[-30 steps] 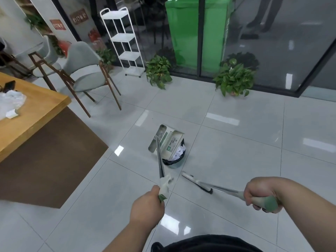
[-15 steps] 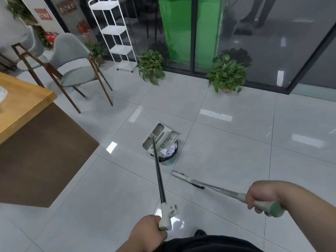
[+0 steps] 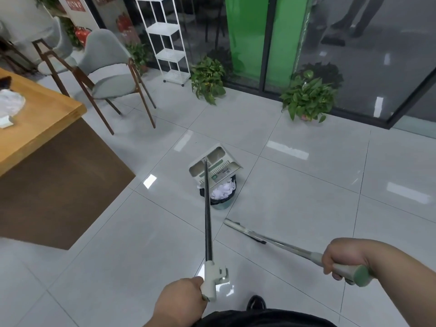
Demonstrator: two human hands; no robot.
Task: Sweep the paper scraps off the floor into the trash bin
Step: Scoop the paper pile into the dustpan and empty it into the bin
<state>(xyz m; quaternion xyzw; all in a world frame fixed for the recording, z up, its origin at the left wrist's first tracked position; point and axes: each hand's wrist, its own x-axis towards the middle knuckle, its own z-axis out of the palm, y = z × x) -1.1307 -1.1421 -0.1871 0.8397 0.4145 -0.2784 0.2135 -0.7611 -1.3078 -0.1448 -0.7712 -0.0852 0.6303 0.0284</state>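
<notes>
A small dark trash bin (image 3: 221,202) stands on the tiled floor mid-frame, with white paper scraps (image 3: 221,190) heaped inside. A white and green dustpan (image 3: 213,165) is tipped over the bin's far rim, its mouth facing down into it. My left hand (image 3: 181,300) grips the end of the dustpan's long dark handle at the bottom centre. My right hand (image 3: 343,258) grips the green-capped handle of the broom, whose head (image 3: 245,231) rests on the floor just right of the bin.
A wooden table (image 3: 35,119) with a brown base fills the left side. Behind it stand grey chairs (image 3: 108,74). A white wire shelf (image 3: 167,41) and two potted plants (image 3: 306,97) line the glass wall at the back. My shoe (image 3: 256,302) shows below.
The dustpan has tipped further over the bin and more scraps lie inside. My left hand has drawn back towards my body along the handle. The broom has stayed roughly in place.
</notes>
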